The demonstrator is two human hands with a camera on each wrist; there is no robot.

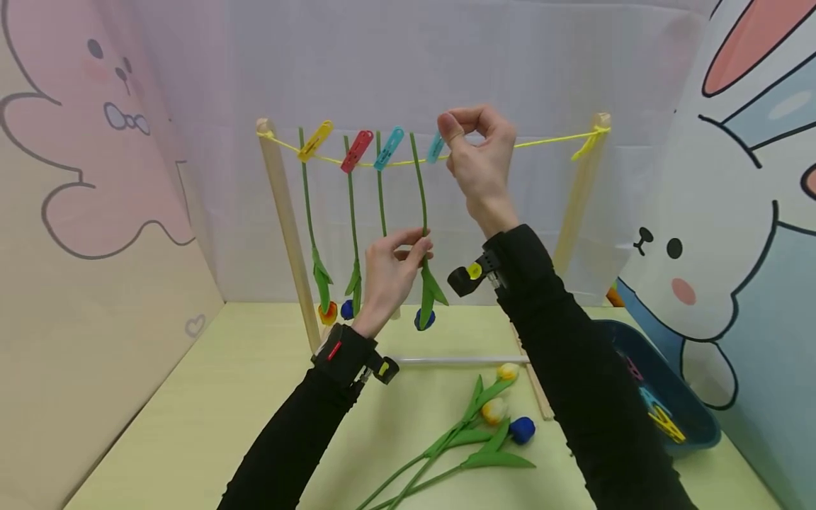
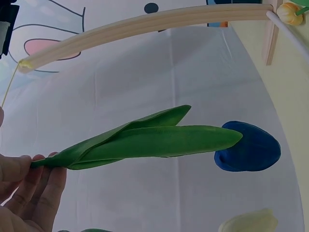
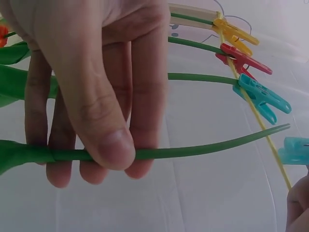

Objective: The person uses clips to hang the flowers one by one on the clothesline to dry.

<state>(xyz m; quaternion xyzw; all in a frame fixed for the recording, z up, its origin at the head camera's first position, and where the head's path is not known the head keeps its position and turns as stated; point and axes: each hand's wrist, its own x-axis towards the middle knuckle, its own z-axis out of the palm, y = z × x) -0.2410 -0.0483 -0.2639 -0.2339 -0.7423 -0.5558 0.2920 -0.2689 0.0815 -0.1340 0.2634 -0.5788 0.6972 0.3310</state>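
My left hand (image 1: 395, 273) pinches the green stem of an artificial blue tulip (image 1: 425, 319), which hangs bloom down with its stem end crossing the yellow string (image 1: 551, 142). The right hand (image 1: 481, 156), higher up, holds a light blue clothespin (image 3: 294, 151) by the string, just right of that stem end. Whether its jaws are round the string I cannot tell. To the left, a yellow clothespin (image 1: 315, 140), a red clothespin (image 1: 357, 151) and another light blue clothespin (image 1: 389, 149) each hold an upside-down tulip on the string. The third of these tulips is partly hidden by my left hand.
Wooden posts (image 1: 285, 227) carry the string at both ends, with a white bar (image 1: 459, 360) low between them. Several tulips (image 1: 494, 411) lie on the table in front. At the right, a dark blue basin (image 1: 701, 423) holds more clothespins (image 1: 663, 418).
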